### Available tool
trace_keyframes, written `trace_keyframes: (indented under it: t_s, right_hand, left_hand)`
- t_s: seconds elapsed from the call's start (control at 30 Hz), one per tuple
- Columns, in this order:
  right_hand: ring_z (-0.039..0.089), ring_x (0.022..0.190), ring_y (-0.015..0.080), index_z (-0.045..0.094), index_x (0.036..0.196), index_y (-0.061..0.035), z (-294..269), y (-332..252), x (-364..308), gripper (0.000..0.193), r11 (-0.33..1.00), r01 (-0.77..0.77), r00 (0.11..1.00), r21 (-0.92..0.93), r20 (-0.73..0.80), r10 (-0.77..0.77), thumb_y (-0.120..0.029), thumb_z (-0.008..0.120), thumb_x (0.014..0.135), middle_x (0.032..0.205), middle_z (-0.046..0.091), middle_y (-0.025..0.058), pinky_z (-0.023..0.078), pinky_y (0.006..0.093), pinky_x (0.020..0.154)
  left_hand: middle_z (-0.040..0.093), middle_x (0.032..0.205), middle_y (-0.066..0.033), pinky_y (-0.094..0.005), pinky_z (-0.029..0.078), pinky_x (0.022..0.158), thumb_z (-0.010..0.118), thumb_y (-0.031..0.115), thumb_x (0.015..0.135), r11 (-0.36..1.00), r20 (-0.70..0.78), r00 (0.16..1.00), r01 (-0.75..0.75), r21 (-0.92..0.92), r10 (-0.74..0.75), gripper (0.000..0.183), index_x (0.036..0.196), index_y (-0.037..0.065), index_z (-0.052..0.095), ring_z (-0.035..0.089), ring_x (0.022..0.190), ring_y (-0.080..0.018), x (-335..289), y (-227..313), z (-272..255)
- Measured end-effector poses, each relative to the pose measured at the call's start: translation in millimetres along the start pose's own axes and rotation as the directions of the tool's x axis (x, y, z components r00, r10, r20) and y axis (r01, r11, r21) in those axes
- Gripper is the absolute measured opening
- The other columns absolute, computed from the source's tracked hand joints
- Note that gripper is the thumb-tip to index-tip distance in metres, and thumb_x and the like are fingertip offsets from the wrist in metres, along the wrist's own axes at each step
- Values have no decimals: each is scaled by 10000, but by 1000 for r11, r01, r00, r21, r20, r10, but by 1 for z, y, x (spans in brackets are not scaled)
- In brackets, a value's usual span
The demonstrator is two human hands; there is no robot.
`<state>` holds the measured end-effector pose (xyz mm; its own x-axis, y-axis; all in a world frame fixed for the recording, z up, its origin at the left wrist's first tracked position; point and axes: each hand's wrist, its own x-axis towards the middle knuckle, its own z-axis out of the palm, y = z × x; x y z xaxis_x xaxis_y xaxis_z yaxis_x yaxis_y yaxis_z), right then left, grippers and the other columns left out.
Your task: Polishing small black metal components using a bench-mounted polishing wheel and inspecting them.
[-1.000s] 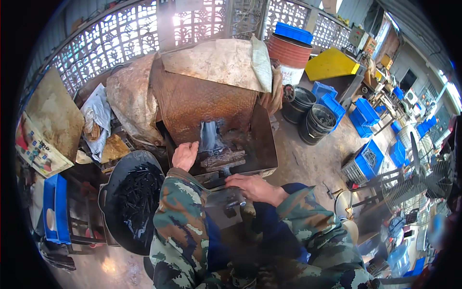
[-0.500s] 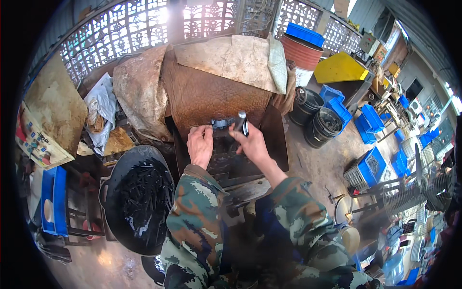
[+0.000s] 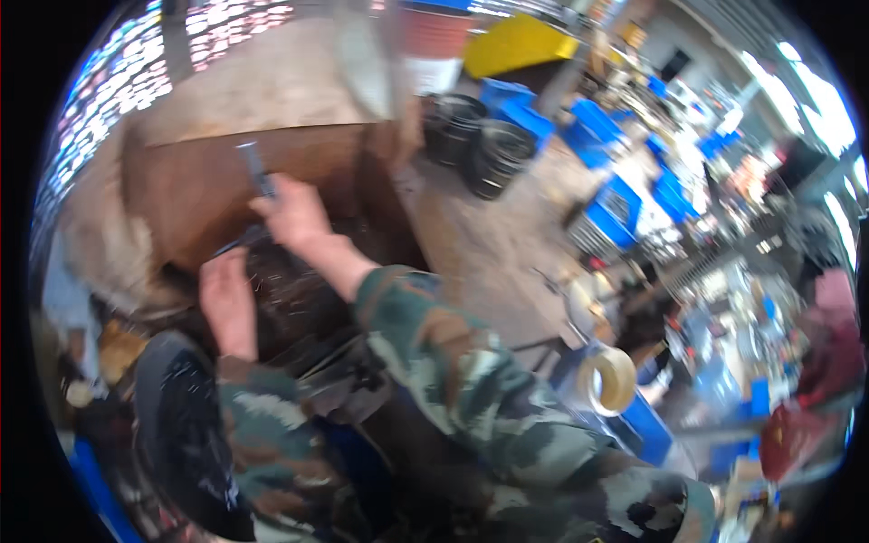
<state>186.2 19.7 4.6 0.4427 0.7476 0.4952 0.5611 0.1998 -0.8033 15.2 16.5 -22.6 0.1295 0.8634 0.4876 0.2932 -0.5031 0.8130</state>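
The picture is smeared by motion. My right hand (image 3: 297, 215) is closed around a short metal tool (image 3: 253, 165), its bright end standing up past my fingers; its exact kind is blurred. Below and to the left, my left hand (image 3: 228, 299) has its fingers together at a small dark piece (image 3: 226, 247), whose kind I cannot make out. Both hands are over a brown, rusty metal trough (image 3: 380, 204) with dark, wet-looking material in its bottom. A black basin (image 3: 176, 416) stands left of my left forearm, its contents blurred.
Pale stained sheeting (image 3: 262, 81) covers the back of the trough. Right of it stand black buckets (image 3: 498, 158), blue crates (image 3: 593, 131) and a yellow panel (image 3: 516, 45). A roll of tape (image 3: 606, 382) is by my right sleeve. Clutter fills the far right.
The view has swung right, so trough and hands appear farther left. My right hand is now higher than my left and farther from it, with the metal tool still in it.
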Motion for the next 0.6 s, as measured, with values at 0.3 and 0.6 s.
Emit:
trace_keyframes:
  t_s: [0.3,0.6]
  right_hand:
    - [647,886,457,640,997,-60,-14,-13,-4,226,992,-125,992,23,6,125,-152,722,807,869,680,238,511,534,770]
    - [644,897,451,625,956,-34,-8,-14,-1,188,991,-116,993,62,23,115,-84,721,802,861,679,239,503,538,783]
  left_hand:
    - [655,1244,-97,-329,373,1080,477,246,1025,894,164,948,313,-321,-274,385,1252,-28,624,564,1196,-189,13,-5,-41]
    - [637,1253,-147,-363,411,1068,461,206,1028,946,435,860,149,288,-267,377,1280,-47,583,586,1192,-256,-47,-145,-246]
